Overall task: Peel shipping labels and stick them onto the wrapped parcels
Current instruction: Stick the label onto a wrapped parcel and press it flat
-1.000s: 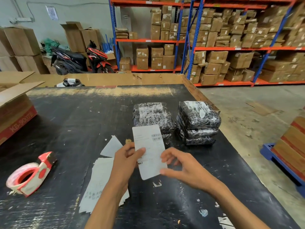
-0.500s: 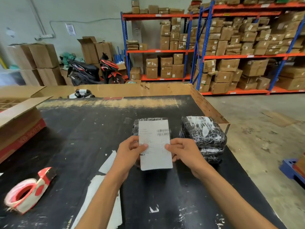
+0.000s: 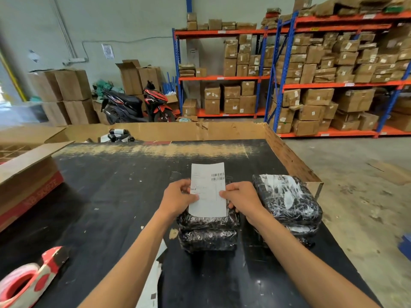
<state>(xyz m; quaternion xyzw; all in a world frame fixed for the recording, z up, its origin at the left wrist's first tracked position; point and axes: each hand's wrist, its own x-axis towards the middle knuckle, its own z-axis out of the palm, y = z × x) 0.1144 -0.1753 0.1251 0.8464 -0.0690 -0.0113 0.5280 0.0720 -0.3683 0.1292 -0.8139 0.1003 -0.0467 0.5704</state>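
Now you are pinching the label (image 3: 208, 190) with your left hand (image 3: 178, 200) and right hand (image 3: 242, 201) over the parcel (image 3: 206, 232); next, press it flat.

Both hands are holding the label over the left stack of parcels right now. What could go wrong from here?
1. The label is pinched only at mid-height by the left hand and right hand; its top stands free past the top parcel, so it may land crooked or overhanging.
2. The glossy wrap looks wrinkled, so creases or bubbles seem likely.
3. Pressing down might shift the stack.
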